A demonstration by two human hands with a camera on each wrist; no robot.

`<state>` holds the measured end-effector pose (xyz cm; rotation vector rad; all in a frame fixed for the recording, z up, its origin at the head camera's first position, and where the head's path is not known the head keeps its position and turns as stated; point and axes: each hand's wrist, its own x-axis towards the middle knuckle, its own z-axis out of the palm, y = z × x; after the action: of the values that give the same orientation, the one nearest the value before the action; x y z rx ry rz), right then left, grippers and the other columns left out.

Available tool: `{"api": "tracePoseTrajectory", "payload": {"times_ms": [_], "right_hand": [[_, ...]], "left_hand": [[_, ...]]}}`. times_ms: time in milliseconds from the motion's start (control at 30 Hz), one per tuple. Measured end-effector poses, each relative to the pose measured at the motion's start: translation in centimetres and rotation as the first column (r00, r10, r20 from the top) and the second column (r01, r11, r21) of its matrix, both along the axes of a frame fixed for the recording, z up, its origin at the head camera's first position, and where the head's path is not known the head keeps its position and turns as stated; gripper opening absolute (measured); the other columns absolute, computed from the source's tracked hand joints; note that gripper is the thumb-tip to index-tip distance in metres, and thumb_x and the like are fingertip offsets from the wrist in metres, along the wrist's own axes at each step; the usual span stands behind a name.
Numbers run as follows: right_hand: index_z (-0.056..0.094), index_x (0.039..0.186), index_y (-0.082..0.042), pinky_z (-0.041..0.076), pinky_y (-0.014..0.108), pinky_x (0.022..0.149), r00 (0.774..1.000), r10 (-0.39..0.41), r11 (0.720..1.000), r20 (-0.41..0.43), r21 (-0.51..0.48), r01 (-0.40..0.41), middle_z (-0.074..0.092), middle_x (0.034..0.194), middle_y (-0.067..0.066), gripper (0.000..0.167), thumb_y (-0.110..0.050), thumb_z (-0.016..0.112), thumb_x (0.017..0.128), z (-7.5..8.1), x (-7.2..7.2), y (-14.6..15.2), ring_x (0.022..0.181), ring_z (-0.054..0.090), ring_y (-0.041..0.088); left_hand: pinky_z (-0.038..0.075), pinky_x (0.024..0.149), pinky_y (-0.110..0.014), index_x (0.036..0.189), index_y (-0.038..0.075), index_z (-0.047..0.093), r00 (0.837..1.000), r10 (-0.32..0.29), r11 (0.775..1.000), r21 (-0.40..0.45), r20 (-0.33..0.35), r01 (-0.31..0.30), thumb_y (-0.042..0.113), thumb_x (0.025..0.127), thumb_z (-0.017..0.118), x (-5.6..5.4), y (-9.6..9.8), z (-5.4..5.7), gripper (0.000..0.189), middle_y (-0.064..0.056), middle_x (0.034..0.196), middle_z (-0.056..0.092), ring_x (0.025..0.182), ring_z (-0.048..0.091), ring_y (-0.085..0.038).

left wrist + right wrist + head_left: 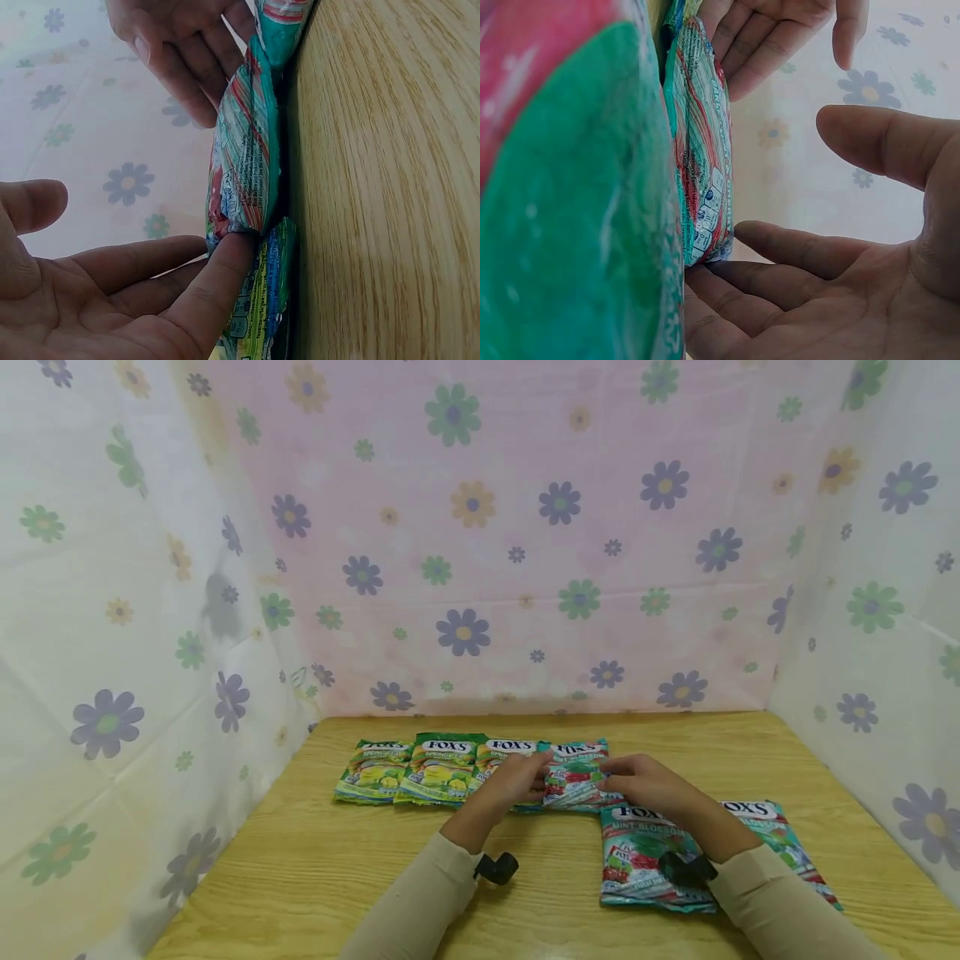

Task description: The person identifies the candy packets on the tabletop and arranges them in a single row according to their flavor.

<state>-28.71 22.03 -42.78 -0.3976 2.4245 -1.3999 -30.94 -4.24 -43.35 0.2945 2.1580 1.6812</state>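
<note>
A teal-and-red Fox's Mint Blossom candy bag [573, 781] lies face up at the right end of a row of bags. My left hand [510, 783] is at its left edge, fingers fairly straight and touching its side in the left wrist view. On the opposite side is my right hand [651, 785], its fingers [780, 281] extended against the bag's edge and its thumb held away. Neither hand curls round the bag. Left of it are green-and-yellow Fox's Spring Tea bags [438, 772], the nearest one partly hidden by my left hand.
Two more Mint Blossom bags lie at the front right: one [637, 868] under my right forearm, another [757, 814] partly behind it. The wooden table [300, 852] meets flowered cloth walls [517, 527] at the back and both sides.
</note>
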Motion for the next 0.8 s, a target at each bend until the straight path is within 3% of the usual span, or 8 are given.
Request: {"api": "tracePoseTrajectory", "payload": {"times_ms": [300, 800], "right_hand": [[0.046, 0.152, 0.005, 0.046, 0.060, 0.111, 1.000, -0.008, 1.000, 0.023, 0.004, 0.008, 0.043, 0.158, 0.028, 0.061, -0.033, 0.059, 0.106, -0.06, 0.09, 0.15, 0.143, 0.045, 0.046], [0.047, 0.152, 0.005, 0.046, 0.061, 0.111, 0.999, -0.024, 1.000, 0.024, -0.004, 0.024, 0.046, 0.156, 0.027, 0.061, -0.033, 0.060, 0.106, -0.39, 0.07, 0.11, 0.143, 0.045, 0.046]], "left_hand": [[0.054, 0.107, -0.047, 0.148, -0.002, 0.050, 1.000, 0.020, 1.000, -0.008, 0.018, -0.020, 0.054, 0.106, 0.052, -0.09, 0.23, -0.05, 0.070, -0.020, 0.143, 0.057, 0.133, 0.058, -0.034], [0.054, 0.107, -0.047, 0.149, -0.002, 0.050, 1.000, 0.019, 1.000, 0.002, 0.022, -0.019, 0.049, 0.108, 0.051, -0.15, 0.11, -0.14, 0.066, -0.020, 0.147, 0.055, 0.136, 0.056, -0.036]]}}
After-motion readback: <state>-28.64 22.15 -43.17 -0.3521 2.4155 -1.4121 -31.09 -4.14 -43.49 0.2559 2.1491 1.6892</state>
